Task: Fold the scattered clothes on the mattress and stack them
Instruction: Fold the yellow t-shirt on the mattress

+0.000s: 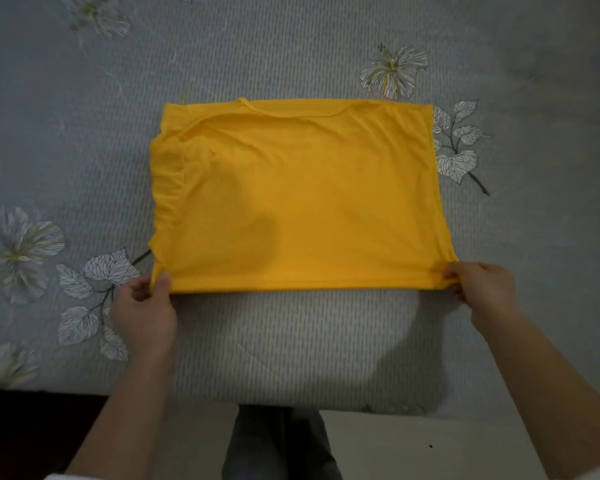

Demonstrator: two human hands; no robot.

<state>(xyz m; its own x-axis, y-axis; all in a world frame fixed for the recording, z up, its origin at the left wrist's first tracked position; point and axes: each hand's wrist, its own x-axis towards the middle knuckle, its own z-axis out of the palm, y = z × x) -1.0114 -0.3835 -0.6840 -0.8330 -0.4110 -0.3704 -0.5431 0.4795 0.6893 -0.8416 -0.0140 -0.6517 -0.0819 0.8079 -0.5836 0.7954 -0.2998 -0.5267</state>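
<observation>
A yellow garment (302,199), folded into a rough rectangle, lies flat on the mattress (291,57), in the middle of the view. Its near edge runs straight from left to right, and both hands hold that edge at its two ends. The left hand (142,310) pinches the near-left corner, thumb on top of the cloth and fingers curled beneath it. The right hand (478,285) grips the near-right corner in the same way, its fingers bent around the hem. The rest of the garment stretches away from both grips toward the far side, so the hands sit at its nearest edge and the cloth lies beyond them. The left side of the garment is gathered into small wrinkles; the right side lies smoother. A neckline seam shows along the far edge. The mattress cover is grey-blue with a printed flower (394,71) just beyond the far-right corner of the garment and printed leaves (456,147) beside its right edge.
</observation>
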